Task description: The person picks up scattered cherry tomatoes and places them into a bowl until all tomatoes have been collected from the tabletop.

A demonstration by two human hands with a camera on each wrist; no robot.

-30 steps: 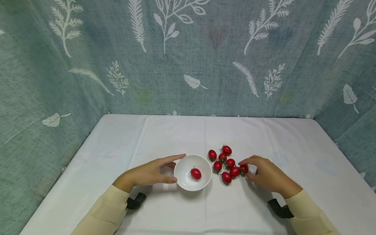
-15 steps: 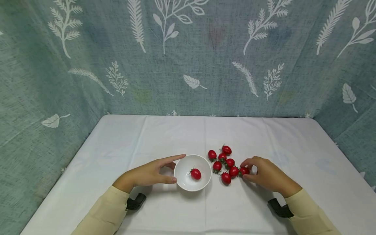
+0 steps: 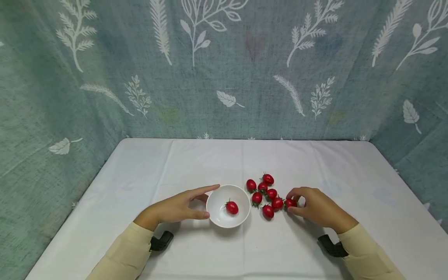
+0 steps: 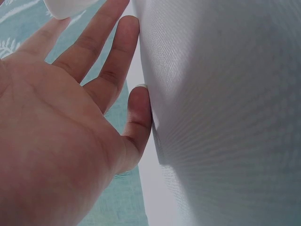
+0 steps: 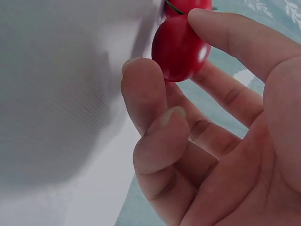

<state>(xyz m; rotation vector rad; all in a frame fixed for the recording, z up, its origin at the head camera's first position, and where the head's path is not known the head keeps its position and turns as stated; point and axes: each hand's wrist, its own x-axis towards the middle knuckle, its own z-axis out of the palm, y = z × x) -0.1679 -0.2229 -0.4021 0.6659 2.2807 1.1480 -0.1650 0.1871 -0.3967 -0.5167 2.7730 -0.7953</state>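
A grey-green cloth backdrop printed with white leaves and fern sprigs (image 3: 196, 77) closes in a table under a white tablecloth (image 3: 175, 163). Near the front edge stands a small round white ceramic bowl (image 3: 214, 214), and everything else is best placed from it.

Inside the bowl lies one red cherry tomato (image 3: 231, 207). Just to the right of the bowl sits a loose cluster of red cherry tomatoes with green stems (image 3: 262, 191), touching or nearly touching one another. At the far right end of that cluster, well clear of the bowl, the right hand (image 3: 316, 208) pinches the outermost cherry tomato (image 3: 289, 203) between thumb and fingertips (image 5: 141, 89); the wrist view shows the fruit held at the finger ends, close to its neighbour and low by the cloth.

The left hand (image 3: 175, 208) rests at the bowl's left side, fingers straight and spread, thumb and forefinger bracketing the rim.

The pinched tomato lies to the right of the bowl, with the cluster between them, so the right hand is the nearer one to it.
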